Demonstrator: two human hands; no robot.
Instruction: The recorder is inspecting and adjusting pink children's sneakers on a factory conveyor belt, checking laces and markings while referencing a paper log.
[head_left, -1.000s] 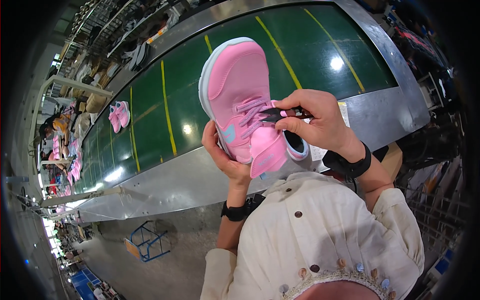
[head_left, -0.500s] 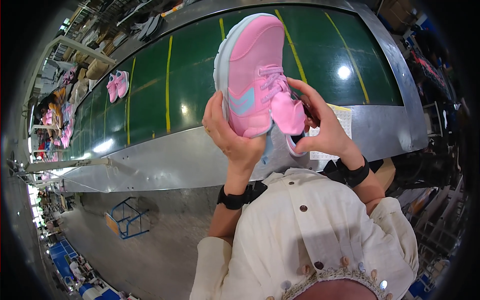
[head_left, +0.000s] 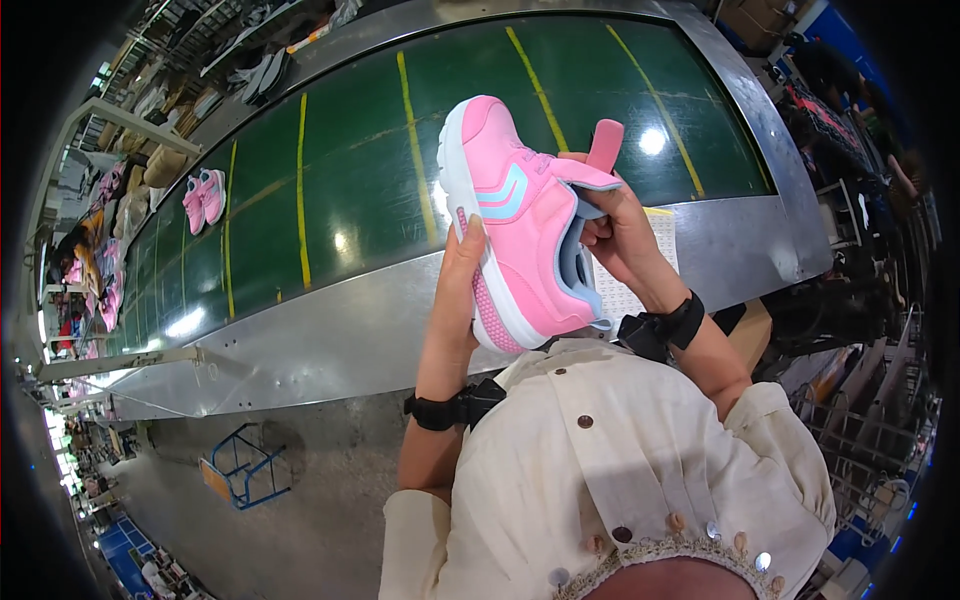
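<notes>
Your left hand (head_left: 458,285) grips the laced pink sneaker (head_left: 522,265), strap (head_left: 605,147) unfastened; whether your right hand (head_left: 632,238) grips, I cannot tell.

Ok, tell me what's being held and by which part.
A pink shoe: the left hand grips its sole, the right hand holds near the tongue.

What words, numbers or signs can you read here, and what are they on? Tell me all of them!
There are none I can read out.
White sheet on the metal table edge: rows of tiny print, too small to read.
Pink shoe in the left hand: a light-blue angled stripe shape on its side, no words I can make out.
</notes>
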